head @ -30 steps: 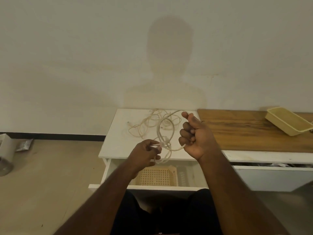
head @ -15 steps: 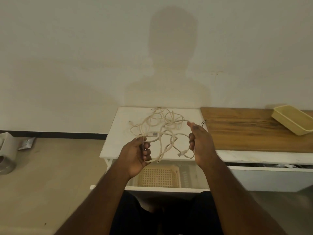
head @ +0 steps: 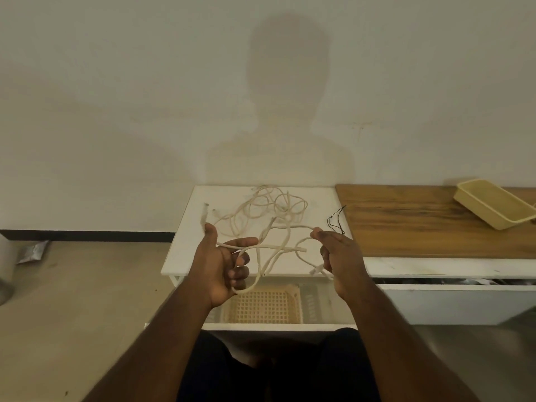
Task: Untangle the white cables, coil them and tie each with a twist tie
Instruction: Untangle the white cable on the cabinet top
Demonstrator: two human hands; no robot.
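Note:
A tangle of white cables lies on the white tabletop, and some strands are lifted toward me. My left hand grips one white cable, whose plug end sticks up past my thumb, while a loop hangs below my curled fingers. My right hand pinches another stretch of white cable near its fingertips, with a connector dangling beneath. The strands cross in the gap between my hands. Thin black twist ties lie on the table just beyond my right hand.
An open drawer below the tabletop holds a beige mesh basket. A wooden countertop extends to the right with a yellow plastic tray on it. Bare floor lies to the left, a wall behind.
My hands have spread further apart and pulled the lifted strands wider. The left hand has turned so that a plug end now points upward past the thumb.

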